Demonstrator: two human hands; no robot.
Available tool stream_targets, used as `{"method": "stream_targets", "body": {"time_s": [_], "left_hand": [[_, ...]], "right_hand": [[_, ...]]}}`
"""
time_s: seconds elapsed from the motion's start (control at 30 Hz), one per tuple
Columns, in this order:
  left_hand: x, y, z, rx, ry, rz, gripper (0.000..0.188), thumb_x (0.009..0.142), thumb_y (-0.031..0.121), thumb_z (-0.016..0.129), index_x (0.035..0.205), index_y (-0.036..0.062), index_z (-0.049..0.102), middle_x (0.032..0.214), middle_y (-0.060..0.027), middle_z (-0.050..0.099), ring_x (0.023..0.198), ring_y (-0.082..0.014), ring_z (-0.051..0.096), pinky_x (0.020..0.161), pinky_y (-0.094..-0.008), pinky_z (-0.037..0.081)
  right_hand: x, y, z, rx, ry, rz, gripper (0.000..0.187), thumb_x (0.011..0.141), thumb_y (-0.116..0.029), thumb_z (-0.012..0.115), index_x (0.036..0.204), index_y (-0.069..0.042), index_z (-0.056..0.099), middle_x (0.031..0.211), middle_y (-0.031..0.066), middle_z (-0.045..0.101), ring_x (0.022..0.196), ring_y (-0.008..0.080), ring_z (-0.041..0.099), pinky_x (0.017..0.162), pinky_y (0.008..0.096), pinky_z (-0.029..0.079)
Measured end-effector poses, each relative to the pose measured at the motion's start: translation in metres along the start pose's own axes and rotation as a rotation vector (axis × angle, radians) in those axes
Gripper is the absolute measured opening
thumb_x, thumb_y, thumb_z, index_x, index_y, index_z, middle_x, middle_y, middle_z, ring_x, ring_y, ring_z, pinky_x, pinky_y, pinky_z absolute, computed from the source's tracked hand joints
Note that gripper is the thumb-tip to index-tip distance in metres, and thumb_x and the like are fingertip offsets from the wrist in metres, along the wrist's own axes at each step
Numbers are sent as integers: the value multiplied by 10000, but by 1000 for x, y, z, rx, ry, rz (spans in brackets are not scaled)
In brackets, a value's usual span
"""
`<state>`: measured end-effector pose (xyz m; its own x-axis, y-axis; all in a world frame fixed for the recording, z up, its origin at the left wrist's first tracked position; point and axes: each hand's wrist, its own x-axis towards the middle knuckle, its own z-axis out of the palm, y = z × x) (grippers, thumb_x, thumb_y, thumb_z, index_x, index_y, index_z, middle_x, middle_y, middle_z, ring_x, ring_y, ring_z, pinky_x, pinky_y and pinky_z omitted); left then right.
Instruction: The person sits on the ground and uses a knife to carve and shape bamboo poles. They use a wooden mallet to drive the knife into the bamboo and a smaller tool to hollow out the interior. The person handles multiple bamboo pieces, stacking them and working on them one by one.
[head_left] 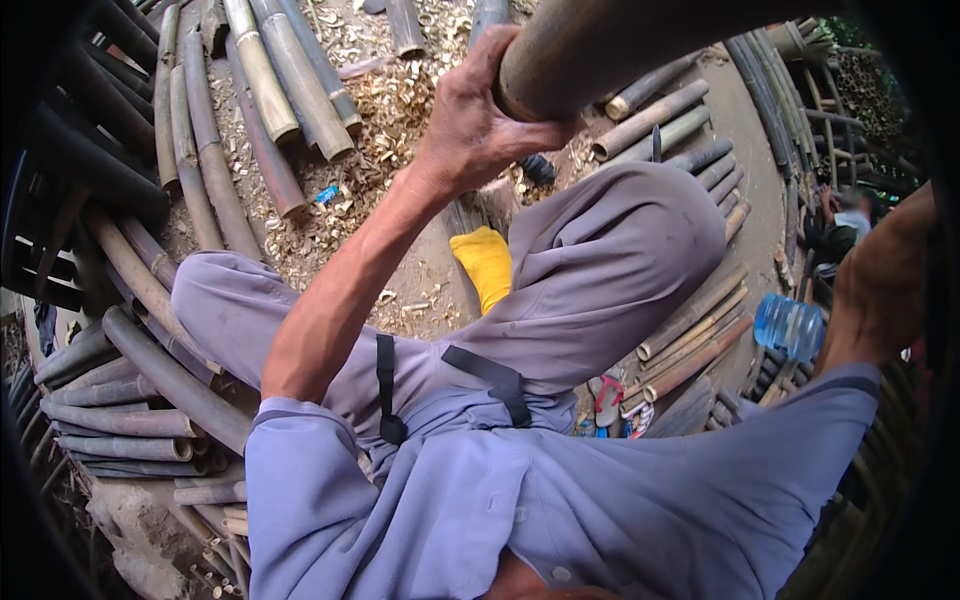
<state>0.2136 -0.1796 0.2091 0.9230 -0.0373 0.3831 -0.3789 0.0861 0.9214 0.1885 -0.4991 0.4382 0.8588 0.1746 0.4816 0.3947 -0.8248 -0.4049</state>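
Near the top middle, my left hand (470,125) is wrapped round the near end of a thick dark bamboo pole (610,50). The pole is raised close to the camera and runs off to the upper right. My right forearm (875,285) is lifted at the right edge, and its hand lies outside the picture. Beneath the left hand are my bent legs in grey trousers and a yellow sock (484,264). Pale wood shavings (385,110) cover the ground just beyond the left forearm.
Bamboo poles (295,95) lie at the far left, with more stacked at the left (125,420) and along the right (660,120). A clear blue water bottle (789,326) and a red sandal (607,400) are at the right. Another person (842,235) is at the far right.
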Motion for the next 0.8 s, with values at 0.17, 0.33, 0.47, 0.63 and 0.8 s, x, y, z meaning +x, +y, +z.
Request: {"method": "stream_targets", "body": {"time_s": [0.17, 0.33, 0.47, 0.63, 0.8], "left_hand": [[0, -1, 0, 56, 19, 35, 713, 618, 265, 862, 1204, 22, 536, 1025, -118, 658, 935, -174, 647, 859, -310, 520], [0, -2, -1, 58, 39, 93, 719, 619, 271, 861, 1195, -15, 540, 1039, -131, 659, 938, -173, 649, 871, -301, 517], [0, 4, -8, 154, 40, 64, 716, 619, 272, 858, 1194, -14, 541, 1010, -131, 667, 916, -177, 657, 841, -307, 532], [3, 4, 17, -22, 21, -57, 656, 623, 246, 844, 1158, 2, 552, 977, -113, 669, 894, -181, 659, 794, -310, 544], [-2, 2, 6, 189, 66, -36, 636, 639, 238, 836, 1148, 26, 521, 958, -96, 641, 843, -185, 637, 756, -310, 536]], "right_hand": [[4, 0, -16, -25, 46, 15, 393, 728, -120, 719, 1075, -6, 573, 982, 151, 643, 872, 283, 633, 810, 415, 514], [5, -9, -15, -76, 60, 4, 373, 736, -121, 709, 1064, -4, 573, 973, 152, 642, 862, 283, 632, 800, 416, 516], [17, -9, 17, -30, 66, -32, 357, 743, -122, 700, 1055, -2, 574, 965, 154, 641, 854, 283, 631, 793, 417, 517], [49, -35, 82, 14, 80, -120, 338, 751, -123, 690, 1044, 0, 574, 955, 155, 639, 845, 282, 629, 783, 418, 519], [120, -48, 200, 231, 149, -238, 319, 760, -123, 680, 1033, 3, 574, 946, 157, 638, 835, 282, 628, 773, 420, 521]]}}
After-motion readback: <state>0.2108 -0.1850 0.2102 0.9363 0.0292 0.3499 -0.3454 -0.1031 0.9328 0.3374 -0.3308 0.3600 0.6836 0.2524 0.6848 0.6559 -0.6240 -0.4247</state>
